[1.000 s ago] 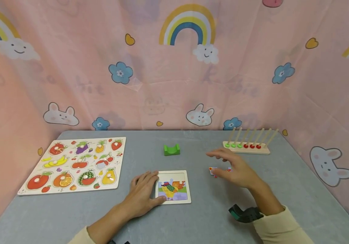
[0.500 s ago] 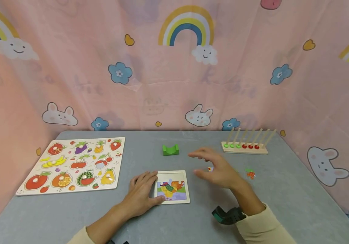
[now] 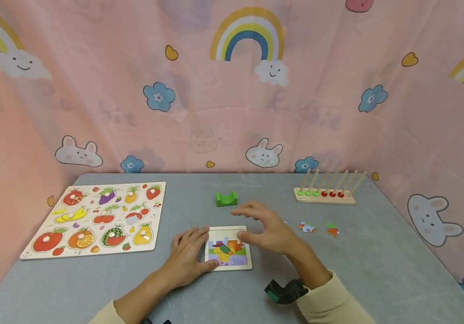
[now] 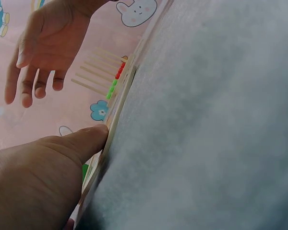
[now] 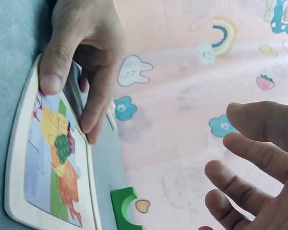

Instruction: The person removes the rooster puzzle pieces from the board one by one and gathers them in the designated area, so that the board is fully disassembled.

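Left hand: bare, at the near-left, its grip fairly flat; the left hand (image 3: 191,256) rests its thumb on a square, pale wooden puzzle tray (image 3: 248,253), fingers along the left side.
Puzzle tray: flat on the grey table (image 3: 220,306), filled with an orange-and-yellow bird picture, except for a bare strip at the far side.
Right hand: the right hand (image 3: 267,231) hovers at the tray's far-right corner, thumb and fingers spread, holding nothing visible.
Just changed: the right hand has moved leftward, uncovering loose pieces; both hands are now at the tray, apparently attending to the puzzle.
Loose pieces: a multicoloured cardboard-like piece (image 3: 307,227) and an orange-and-green piece (image 3: 332,230) lie to the right; another is mostly hidden.
Farther back: a notched green block (image 3: 226,203).
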Demonstrator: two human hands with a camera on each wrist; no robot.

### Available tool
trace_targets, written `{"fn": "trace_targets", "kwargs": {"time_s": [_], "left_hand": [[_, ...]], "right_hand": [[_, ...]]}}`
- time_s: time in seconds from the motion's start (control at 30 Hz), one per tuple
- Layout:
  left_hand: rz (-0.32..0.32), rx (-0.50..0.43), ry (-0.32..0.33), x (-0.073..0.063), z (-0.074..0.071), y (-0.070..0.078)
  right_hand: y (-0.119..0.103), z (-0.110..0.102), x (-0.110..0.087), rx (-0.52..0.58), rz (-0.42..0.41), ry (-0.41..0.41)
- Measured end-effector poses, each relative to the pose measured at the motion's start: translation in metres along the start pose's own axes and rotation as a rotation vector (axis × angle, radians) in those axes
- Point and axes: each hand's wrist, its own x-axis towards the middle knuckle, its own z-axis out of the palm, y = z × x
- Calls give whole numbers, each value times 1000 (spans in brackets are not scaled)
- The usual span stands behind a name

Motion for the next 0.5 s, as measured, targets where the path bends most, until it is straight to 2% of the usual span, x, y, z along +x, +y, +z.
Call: {"fn": "trace_targets", "kwargs": {"time_s": [0.3, 0.5], "left_hand": [[4, -4, 3, 0, -1, 1], [7, 2, 8, 0, -1, 1]], "right_hand": [[2, 17, 6, 25, 5, -4], [10, 29, 8, 48, 27, -36]]}}
